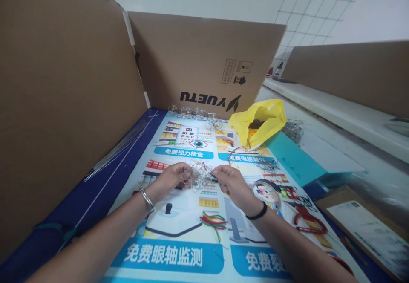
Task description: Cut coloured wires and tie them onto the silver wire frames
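Wire tangle (pixel 202 175): held between both hands, over the printed poster (pixel 166 257).
Left hand (pixel 177 176): fingers curled nearly closed, apparently pinching the tangle's left edge.
Right hand (pixel 230 181): thumb and forefinger pinched at its right edge.
Handling: light, opposed pinches should suit; hard pulling could tighten strands.
Near side: cord bundle (pixel 213 220).
Right side: tape roll (pixel 279 195) and red-handled tool (pixel 322 228) restrict forearm sweep.
Far edge: cardboard panel (pixel 191 57).
Roomier side: left.

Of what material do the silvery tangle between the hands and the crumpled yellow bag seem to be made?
Silvery wiry tangle: probably thin metal wire, shiny; its fine strands glint. Crumpled yellow bag: perhaps thin plastic or fabric, fairly matte, judging by soft folds.
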